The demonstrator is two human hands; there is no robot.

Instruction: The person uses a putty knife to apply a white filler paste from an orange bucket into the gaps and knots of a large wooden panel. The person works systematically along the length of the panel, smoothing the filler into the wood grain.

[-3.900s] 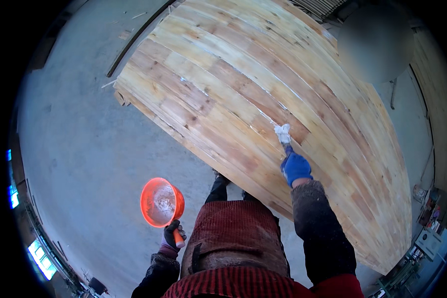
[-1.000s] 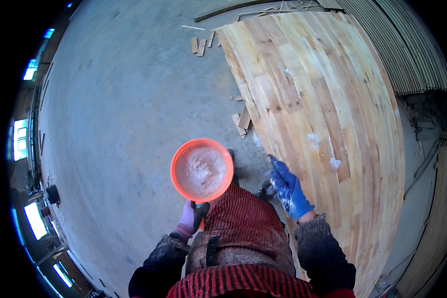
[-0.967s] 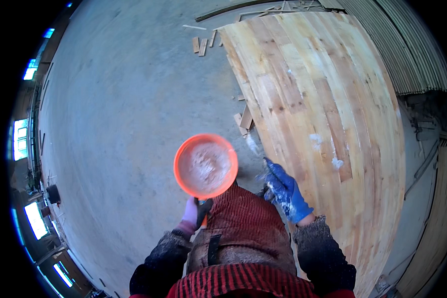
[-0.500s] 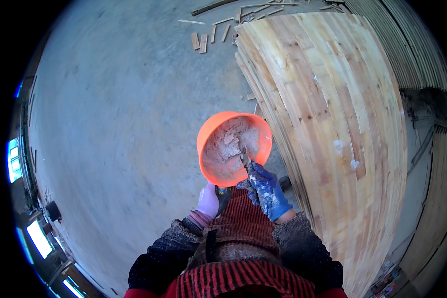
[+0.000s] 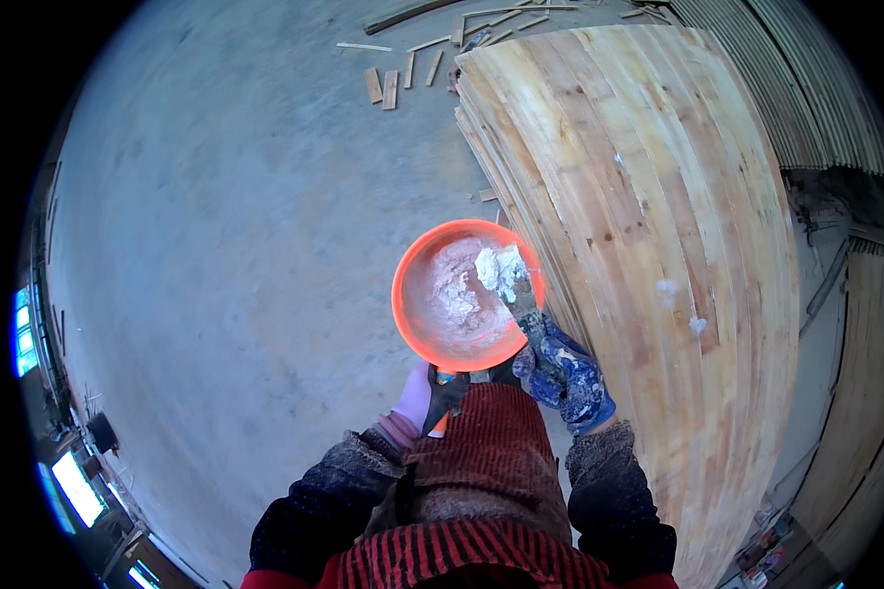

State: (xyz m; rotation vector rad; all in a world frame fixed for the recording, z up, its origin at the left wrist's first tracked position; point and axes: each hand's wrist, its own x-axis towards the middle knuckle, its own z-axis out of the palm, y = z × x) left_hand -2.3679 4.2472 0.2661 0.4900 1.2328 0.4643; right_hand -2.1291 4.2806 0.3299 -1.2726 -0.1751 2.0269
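My left hand [image 5: 422,401], in a lavender and dark glove, is closed round the handle of an orange plastic dipper [image 5: 399,299]. Pale, pinkish-white putty [image 5: 454,285] lies in the dipper and smears its inner wall. In a blue glove caked with white, my right hand [image 5: 572,378] grips a putty knife [image 5: 527,316]. Its blade slants over the dipper's right rim and carries a lump of whiter putty [image 5: 501,271]. The knife's handle is mostly hidden by the fingers.
To the right lies a broad stack of jointed wooden panels [image 5: 648,226], with white putty spots [image 5: 697,325] on top. Wood offcuts [image 5: 391,90] are scattered on the concrete floor [image 5: 236,236] beyond. More stacked boards [image 5: 864,383] stand at the far right.
The putty knife has lifted from the dipper's contents toward its right rim, now with a lump of putty on the blade. My right hand has shifted right; the dipper has tilted more upright.
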